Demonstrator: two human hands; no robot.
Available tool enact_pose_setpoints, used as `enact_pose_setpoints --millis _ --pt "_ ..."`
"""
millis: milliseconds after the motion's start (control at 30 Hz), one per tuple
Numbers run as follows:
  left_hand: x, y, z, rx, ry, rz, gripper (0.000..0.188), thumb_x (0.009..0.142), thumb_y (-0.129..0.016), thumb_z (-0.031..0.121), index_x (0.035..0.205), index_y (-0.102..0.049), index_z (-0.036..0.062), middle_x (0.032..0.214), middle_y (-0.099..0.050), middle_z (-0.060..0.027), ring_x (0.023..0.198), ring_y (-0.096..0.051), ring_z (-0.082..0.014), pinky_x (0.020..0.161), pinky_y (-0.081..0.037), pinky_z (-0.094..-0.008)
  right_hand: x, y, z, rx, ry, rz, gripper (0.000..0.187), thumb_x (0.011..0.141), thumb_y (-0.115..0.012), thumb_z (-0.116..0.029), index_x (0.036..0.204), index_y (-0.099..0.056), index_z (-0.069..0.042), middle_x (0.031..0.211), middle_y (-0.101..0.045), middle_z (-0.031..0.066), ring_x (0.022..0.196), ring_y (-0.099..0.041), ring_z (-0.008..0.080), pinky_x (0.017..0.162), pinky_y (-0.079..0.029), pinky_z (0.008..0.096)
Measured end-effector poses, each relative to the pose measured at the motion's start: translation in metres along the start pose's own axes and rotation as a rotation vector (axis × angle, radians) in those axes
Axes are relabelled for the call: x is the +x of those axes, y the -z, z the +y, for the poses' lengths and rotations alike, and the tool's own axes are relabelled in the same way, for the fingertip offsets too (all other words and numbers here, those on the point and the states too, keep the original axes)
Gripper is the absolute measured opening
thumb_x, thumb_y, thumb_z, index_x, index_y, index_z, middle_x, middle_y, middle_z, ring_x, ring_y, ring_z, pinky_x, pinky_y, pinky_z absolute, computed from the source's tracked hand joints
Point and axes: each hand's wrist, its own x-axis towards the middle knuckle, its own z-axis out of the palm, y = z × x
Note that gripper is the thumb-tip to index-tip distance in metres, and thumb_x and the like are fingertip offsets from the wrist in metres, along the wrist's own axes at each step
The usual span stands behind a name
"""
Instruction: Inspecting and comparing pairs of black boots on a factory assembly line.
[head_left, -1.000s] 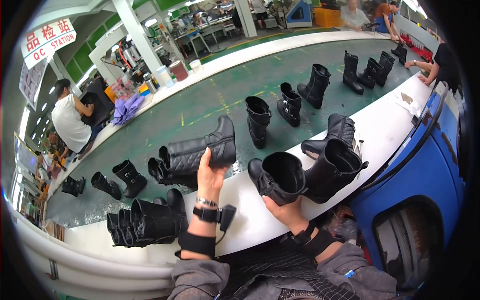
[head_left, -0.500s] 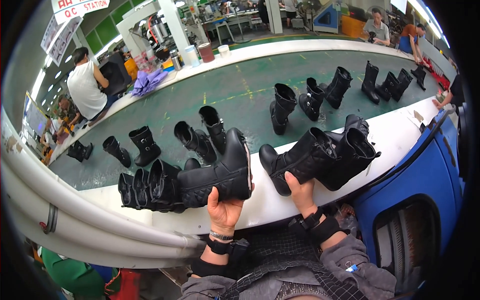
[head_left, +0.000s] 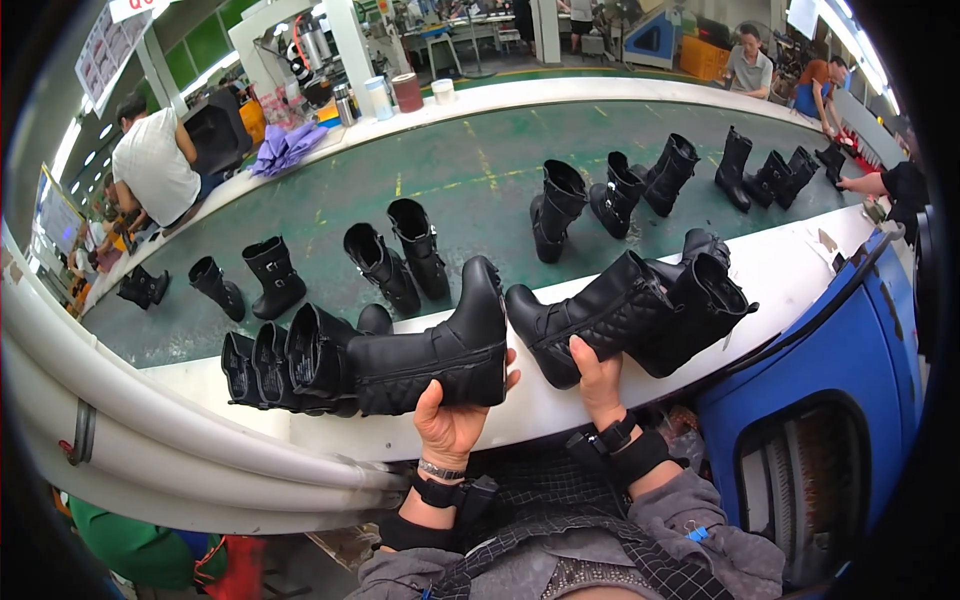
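Observation:
My left hand (head_left: 452,418) grips a black quilted boot (head_left: 430,355) from below, its shaft lying level and its toe pointing up. My right hand (head_left: 597,380) holds another black quilted boot (head_left: 590,305), tilted with its toe to the left and its shaft opening to the upper right. The toes and soles of the two boots come close together in front of me. Right beside the second boot stands an upright black boot (head_left: 695,318), with one more behind it. Left of the first boot, several black boots (head_left: 270,360) are grouped on the white ledge.
Beyond the white ledge (head_left: 790,260) a green conveyor belt (head_left: 470,225) carries several black buckled boots (head_left: 415,250). A blue machine (head_left: 810,370) stands at my right, thick pale pipes (head_left: 190,420) at my left. Purple cloth (head_left: 285,150) lies on the far ledge. Other people sit across the belt.
The right-hand boot has shifted slightly left, closing the gap to the left-hand boot. Both hands keep their hold. At the far right, another person's arm now reaches to a boot.

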Motion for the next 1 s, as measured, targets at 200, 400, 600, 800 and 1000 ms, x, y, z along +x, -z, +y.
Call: enact_pose_setpoints --millis 200,400,600,800,1000 --pt "0.004 0.023 -0.016 0.531 -0.309 0.318 0.046 0.091 -0.062 0.016 0.134 -0.049 0.0087 0.132 -0.056 -0.0064 0.121 -0.054 -0.0223 0.107 -0.041 -0.0441 -0.005 -0.008 -0.002 0.135 -0.054 0.054 0.041 0.083 -0.066 -0.013 0.121 -0.056 0.002 0.116 -0.06 0.0072 0.106 -0.057 0.0174 0.098 -0.043 0.0319" --pt "-0.002 0.037 -0.034 0.578 -0.332 0.441 0.046 0.093 -0.062 0.015 0.136 -0.047 0.0089 0.133 -0.054 -0.0057 0.123 -0.052 -0.0224 0.107 -0.041 -0.0436 -0.013 -0.025 0.001 0.346 -0.135 0.031 0.047 0.083 -0.064 -0.01 0.127 -0.051 -0.002 0.122 -0.056 0.0067 0.111 -0.054 0.017 0.102 -0.041 0.0325" --pt "-0.003 0.042 -0.037 0.456 -0.24 0.455 0.048 0.094 -0.062 0.021 0.137 -0.046 0.008 0.134 -0.053 -0.0077 0.124 -0.051 -0.0241 0.108 -0.04 -0.0454 -0.011 -0.024 0.005 0.424 -0.246 -0.021 0.045 0.084 -0.062 -0.008 0.127 -0.051 -0.001 0.121 -0.057 0.007 0.111 -0.054 0.0167 0.102 -0.042 0.0325" --pt "0.003 0.037 -0.039 0.339 -0.273 0.474 0.043 0.092 -0.063 0.012 0.134 -0.05 0.0082 0.133 -0.054 -0.006 0.122 -0.053 -0.0209 0.107 -0.041 -0.0418 -0.012 -0.023 0.006 0.36 -0.208 -0.02 0.043 0.085 -0.061 -0.009 0.126 -0.052 0.0 0.121 -0.057 0.0075 0.111 -0.055 0.0173 0.101 -0.042 0.0319" --pt "0.04 0.014 -0.014 0.853 -0.394 0.467 0.042 0.092 -0.065 0.015 0.13 -0.054 0.0019 0.129 -0.056 -0.008 0.117 -0.053 -0.0181 0.104 -0.041 -0.0337 -0.011 -0.024 0.005 0.296 -0.168 -0.024 0.042 0.084 -0.061 -0.01 0.124 -0.054 0.0 0.121 -0.057 0.0077 0.111 -0.054 0.0183 0.102 -0.041 0.0328"
